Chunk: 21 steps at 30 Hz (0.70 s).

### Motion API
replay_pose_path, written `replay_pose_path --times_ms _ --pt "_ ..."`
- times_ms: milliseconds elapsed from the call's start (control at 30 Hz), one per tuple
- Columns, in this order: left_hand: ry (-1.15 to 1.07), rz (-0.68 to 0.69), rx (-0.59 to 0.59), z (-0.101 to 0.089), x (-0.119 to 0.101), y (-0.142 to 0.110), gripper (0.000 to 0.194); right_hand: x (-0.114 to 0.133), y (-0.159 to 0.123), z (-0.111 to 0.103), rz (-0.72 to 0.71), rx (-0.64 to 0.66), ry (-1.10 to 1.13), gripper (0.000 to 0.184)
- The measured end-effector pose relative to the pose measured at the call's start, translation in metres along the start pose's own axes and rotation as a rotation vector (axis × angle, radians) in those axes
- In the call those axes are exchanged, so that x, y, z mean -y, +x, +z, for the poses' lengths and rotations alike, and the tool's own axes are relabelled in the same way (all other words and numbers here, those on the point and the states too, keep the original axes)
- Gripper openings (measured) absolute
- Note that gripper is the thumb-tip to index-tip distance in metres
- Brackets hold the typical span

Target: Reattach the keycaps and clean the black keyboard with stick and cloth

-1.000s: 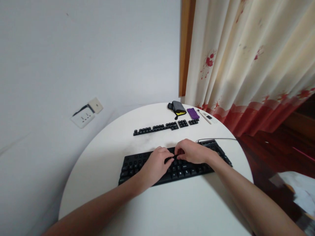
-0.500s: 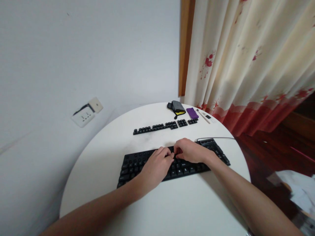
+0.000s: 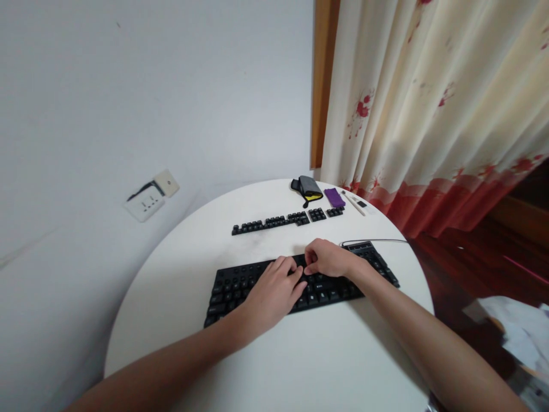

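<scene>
the keyboard (image 3: 315, 293) lies flat on the white table (image 3: 295, 360), directly under my hands. i judge it light for its length, its case stiff, its keys slick and liable to sink under pressure; single caps are small and easily dropped. the case is best held by its two short ends, a cap by opposite sides.

finish: black, with pale legends on the keys. along the far edge at left i note low round marks, possibly bare posts.

my left hand (image 3: 272, 294) rests over the middle keys, thumb and forefinger slightly parted. my right hand (image 3: 327, 257) is curled just beside it, fingertips down at the keys; i cannot tell whether they pinch anything.

beyond the keyboard stands a broken row of loose black keycaps (image 3: 277, 222). farther out are a grey pouch (image 3: 311, 186), a purple cloth (image 3: 334, 197) and a slim pale stick (image 3: 355, 205). a cable (image 3: 381, 240) runs off to the right.
</scene>
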<state>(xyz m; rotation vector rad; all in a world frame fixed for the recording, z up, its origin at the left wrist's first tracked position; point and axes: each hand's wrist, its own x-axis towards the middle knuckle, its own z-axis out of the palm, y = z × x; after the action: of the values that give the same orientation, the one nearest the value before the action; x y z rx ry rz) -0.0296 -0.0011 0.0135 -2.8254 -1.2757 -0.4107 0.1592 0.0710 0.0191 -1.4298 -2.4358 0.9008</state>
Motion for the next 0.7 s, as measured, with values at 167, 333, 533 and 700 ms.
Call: replay_pose_path --times_ms 167,333,533,700 --pt "-0.014 -0.014 -0.001 -0.001 -0.002 0.001 0.018 0.001 0.001 0.000 0.034 -0.024 -0.057 0.016" --pt "-0.103 -0.053 -0.015 -0.002 -0.003 0.001 0.021 -0.009 0.005 -0.001 -0.059 -0.047 0.052 0.014" --pt "-0.243 -0.129 -0.044 -0.006 0.020 0.018 0.029 -0.025 0.024 -0.003 0.148 -0.454 -0.134 0.024" --pt "-0.203 -0.281 -0.059 -0.004 0.059 0.068 0.032 -0.027 0.038 0.002 0.217 -0.371 -0.281 0.050"
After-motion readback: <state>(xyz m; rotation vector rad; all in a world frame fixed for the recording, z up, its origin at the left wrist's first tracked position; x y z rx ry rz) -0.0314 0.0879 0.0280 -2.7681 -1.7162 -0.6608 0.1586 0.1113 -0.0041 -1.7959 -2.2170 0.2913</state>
